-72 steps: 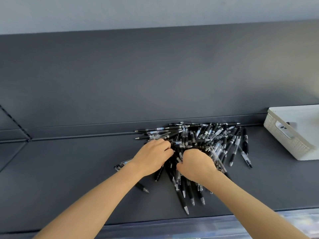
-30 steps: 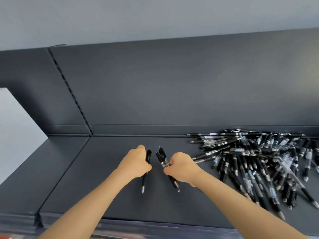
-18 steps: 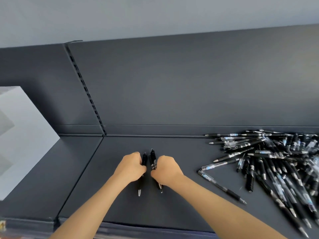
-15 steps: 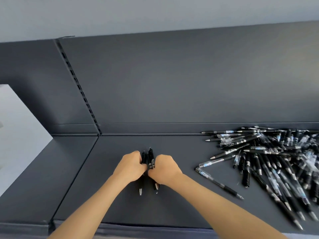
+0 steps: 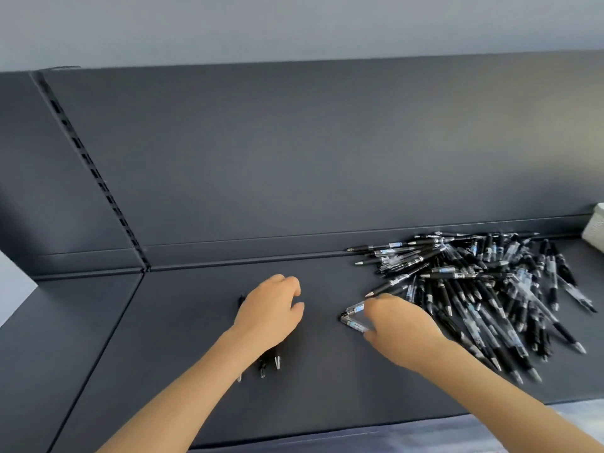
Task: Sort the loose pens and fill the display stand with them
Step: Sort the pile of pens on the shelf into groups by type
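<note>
Back panel: The dark grey back panel [image 5: 327,158] fills the middle of your view, below a pale wall along the top.
Shelf: The dark grey shelf [image 5: 196,371] runs across the lower half of the frame and carries everything you are working with.
Pen pile: The loose pen pile [image 5: 474,289] lies at centre right of the frame. It is a tangle of black and clear-barrelled pens, its far edge touching the foot of the back panel.
Left grip: Your left grip [image 5: 268,317] sits left of centre, palm down. The fingers are loosely curled and nothing shows between them.
Right grip: Your right grip [image 5: 402,328] is right of centre, at the near left edge of the pen pile. Its forefinger and thumb pinch the clear pens; this part is motion-blurred.
Slotted upright: A slotted upright [image 5: 91,168] runs diagonally from the upper left down to the shelf's back corner.
Sorted pens: The sorted pens [image 5: 277,362] lie side by side under your left grip and wrist. Their tips point toward the lower edge. You cannot tell whether the palm touches them.
Clear pens: The clear pens [image 5: 354,309], two of them, meet in a V pointing left, just beyond the right fingertips.
Basket: A sliver of white basket [image 5: 596,228] shows at the right edge, just beside the pile.
</note>
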{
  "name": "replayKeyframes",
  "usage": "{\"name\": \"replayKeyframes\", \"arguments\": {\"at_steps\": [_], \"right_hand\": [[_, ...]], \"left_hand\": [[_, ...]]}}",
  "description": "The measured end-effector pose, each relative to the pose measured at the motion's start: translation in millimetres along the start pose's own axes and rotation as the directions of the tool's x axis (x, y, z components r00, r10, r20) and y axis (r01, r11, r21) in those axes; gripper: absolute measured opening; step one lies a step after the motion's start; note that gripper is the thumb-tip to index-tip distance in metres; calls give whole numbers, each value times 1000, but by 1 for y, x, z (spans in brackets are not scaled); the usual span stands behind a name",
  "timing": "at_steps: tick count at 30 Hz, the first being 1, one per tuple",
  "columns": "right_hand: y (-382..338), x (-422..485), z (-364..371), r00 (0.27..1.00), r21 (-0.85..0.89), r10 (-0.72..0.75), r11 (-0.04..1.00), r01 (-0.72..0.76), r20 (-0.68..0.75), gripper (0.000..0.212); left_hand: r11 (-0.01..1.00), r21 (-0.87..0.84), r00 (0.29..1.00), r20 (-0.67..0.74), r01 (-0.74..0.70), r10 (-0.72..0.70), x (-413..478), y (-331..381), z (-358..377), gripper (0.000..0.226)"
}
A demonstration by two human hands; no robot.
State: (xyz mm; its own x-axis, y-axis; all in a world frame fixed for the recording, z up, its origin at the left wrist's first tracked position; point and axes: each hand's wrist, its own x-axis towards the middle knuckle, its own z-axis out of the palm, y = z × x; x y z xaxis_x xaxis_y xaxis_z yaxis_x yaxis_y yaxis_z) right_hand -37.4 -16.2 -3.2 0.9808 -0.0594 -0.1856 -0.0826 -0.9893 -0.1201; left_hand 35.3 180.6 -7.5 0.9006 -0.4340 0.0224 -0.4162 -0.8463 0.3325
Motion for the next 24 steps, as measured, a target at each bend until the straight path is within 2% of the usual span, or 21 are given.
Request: {"name": "replayKeyframes", "arguments": {"at_steps": [3, 6, 9, 11, 14, 18, 21, 24], "right_hand": [[23, -11, 9, 997, -8, 56, 998, -56, 48, 12], [31, -12, 17, 997, 42, 76, 996, -77, 24, 16], [34, -11, 22, 997, 64, 72, 995, -74, 21, 3], [34, -12, 23, 998, 54, 54, 997, -55, 19, 16], [36, -16, 20, 999, 20, 28, 999, -28, -22, 11], [39, -26, 18, 993, -27, 12, 1000, -16, -117, 15], [41, -32, 11, 983, -64, 11, 998, -23, -184, 22], [50, -33, 6, 964, -84, -3, 996, -20, -267, 31]], "left_hand": [[995, -25, 993, 58, -98, 100, 22, 29, 15, 23], [990, -24, 982, 128, -138, 140, 39, 51, 30, 22], [989, 4, 971, 189, -148, 144, 49, 62, 41, 24], [991, 9, 971, 201, -135, 131, 53, 67, 43, 20], [994, 15, 968, 229, -111, 105, 55, 70, 40, 8], [971, 147, 942, 308, -187, 135, 48, 68, 34, 10], [948, 214, 943, 285, -237, 171, 40, 68, 22, 10], [941, 229, 961, 175, -249, 212, 34, 75, 10, 15]]}}
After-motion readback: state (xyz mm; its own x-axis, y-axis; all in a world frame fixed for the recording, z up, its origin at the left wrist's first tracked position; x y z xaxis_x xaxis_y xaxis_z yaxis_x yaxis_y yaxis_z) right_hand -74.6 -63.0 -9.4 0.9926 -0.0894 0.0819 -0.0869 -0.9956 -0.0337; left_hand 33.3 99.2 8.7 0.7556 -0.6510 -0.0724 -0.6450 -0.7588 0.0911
